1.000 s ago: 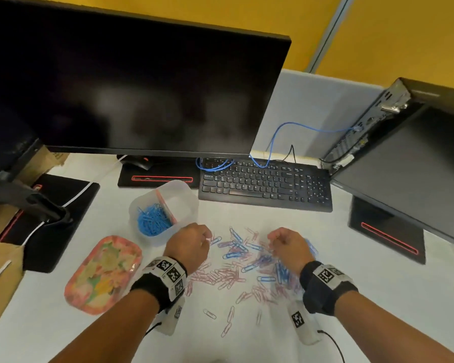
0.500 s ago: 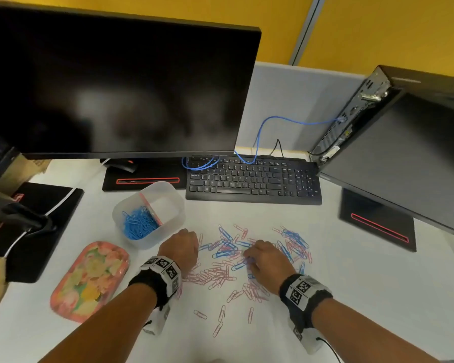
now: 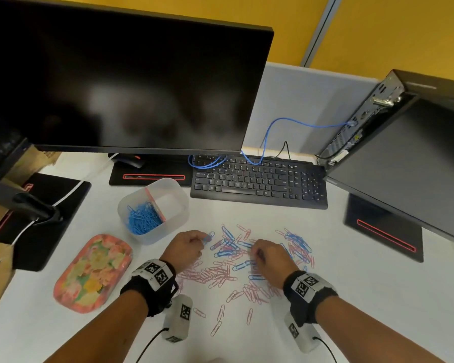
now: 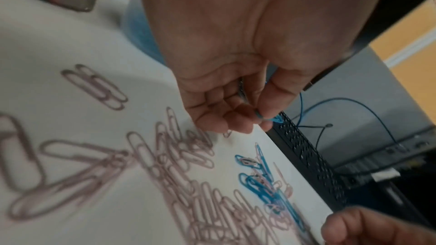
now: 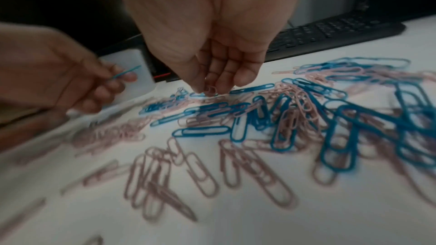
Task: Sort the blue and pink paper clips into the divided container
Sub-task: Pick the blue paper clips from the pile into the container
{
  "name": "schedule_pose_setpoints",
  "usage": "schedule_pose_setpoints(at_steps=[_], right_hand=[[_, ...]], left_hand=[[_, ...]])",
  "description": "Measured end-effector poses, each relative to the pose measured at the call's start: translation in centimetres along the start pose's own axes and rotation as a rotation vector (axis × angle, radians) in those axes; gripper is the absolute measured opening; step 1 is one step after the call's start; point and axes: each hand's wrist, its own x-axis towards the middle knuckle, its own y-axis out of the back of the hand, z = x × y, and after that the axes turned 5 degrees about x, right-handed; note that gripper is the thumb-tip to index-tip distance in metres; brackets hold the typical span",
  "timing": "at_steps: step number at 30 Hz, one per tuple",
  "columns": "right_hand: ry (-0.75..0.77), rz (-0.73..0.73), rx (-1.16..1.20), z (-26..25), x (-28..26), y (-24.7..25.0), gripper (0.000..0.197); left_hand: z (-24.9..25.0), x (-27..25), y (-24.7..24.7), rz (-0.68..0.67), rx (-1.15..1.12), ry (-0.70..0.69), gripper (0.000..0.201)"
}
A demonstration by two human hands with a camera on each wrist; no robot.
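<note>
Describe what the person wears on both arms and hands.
Bare forearms, no sleeves. Each wrist has a black band carrying a white block with square black-and-white markers. Beneath each hangs a grey, marker-tagged camera pod trailing a black cable. No gloves.

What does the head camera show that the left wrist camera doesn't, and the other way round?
Only the head view shows the divided container with blue clips in one half, the flowered tray and both monitors. Only the left wrist view shows the left hand pinching a blue clip from underneath. Both show the loose clips on the table and the keyboard.
</note>
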Motion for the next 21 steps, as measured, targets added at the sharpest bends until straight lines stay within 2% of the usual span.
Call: schedule_pose_setpoints(at_steps=[4,7,9,11,13,15,18,21], right_hand=[[-0.220,0.028,0.495,1.1,0.3,0.4,0.021],[-0.387,-0.066,0.932,1.1,0.2,1.2,0.019],[-0.433,-0.120,1.085,1.2,-0.1,1.6,0.018],[-0.448,-0.132,1.133,1.5,-0.3,1.8,0.019],[-0.442,-0.108,1.035,1.6,-0.3,1.8,0.018],[-0.392,-0.051,0.750,1.7,-0.5,2.0,0.014],[-0.270,0.021,0.329,1.8,-0.8,2.1,0.015],[-0.169,0.059,0.121,1.3,-0.7,2.1,0.022]], left_hand=[[1.1,-0.6,-0.3,-0.064,-0.195,0.090,0.025],[1.6,-0.8,-0.7,-0.067,-0.235,0.103,0.027],[1.8,-1.0,-1.1,-0.085,-0.266,0.103,0.027],[2.0,-1.1,-1.6,-0.089,-0.287,0.108,0.027],[2.1,-1.1,-2.0,-0.082,-0.284,0.128,0.024],[1.9,-0.9,-2.6,-0.075,-0.210,0.127,0.014],[1.2,-0.9,-4.1,-0.021,0.266,-0.063,0.009],[1.1,-1.5,-6.3,-0.006,0.562,-0.203,0.007]])
